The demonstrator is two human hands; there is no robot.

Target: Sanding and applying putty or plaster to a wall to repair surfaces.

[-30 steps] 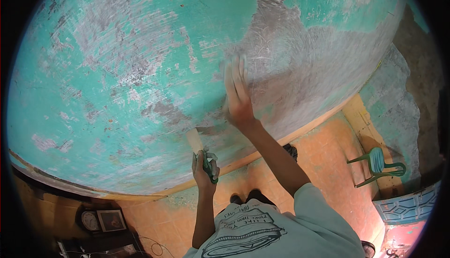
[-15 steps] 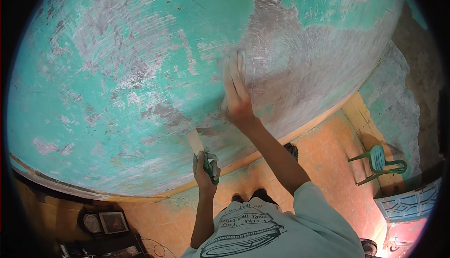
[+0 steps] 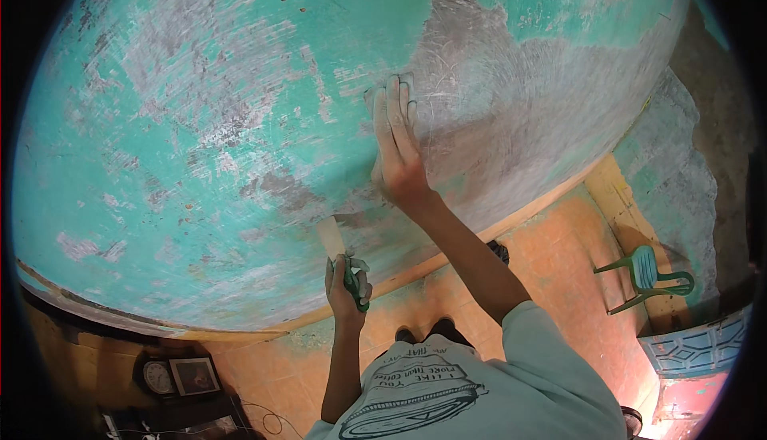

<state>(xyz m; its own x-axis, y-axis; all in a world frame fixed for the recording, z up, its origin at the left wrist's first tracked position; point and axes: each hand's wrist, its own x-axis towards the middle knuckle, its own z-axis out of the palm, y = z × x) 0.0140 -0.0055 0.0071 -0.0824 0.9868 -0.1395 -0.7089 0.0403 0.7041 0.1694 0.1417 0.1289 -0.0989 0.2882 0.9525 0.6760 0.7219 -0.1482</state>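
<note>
My right hand (image 3: 399, 152) presses a thin greyish pad (image 3: 371, 99), perhaps sandpaper, against a wall (image 3: 200, 120) with turquoise paint worn to grey patches; its fingers lie long and close together over the pad. Lower and to the left, my left hand (image 3: 346, 288) grips a putty knife (image 3: 331, 236) by its green handle, the pale blade pointing up toward the wall. A darker grey, rougher band runs up the wall just above my right hand.
Below is an orange tiled floor (image 3: 551, 256) with my feet on it. At the right stand a green chair (image 3: 643, 272) and a blue patterned panel (image 3: 691, 344). A clock (image 3: 157, 376), framed picture (image 3: 194, 376) and loose cables (image 3: 272, 424) are at lower left. A dark object (image 3: 499, 252) lies by the wall's base.
My right hand has slid a little upward and left along the wall, bringing the pad with it. My left hand and the putty knife have barely moved.
</note>
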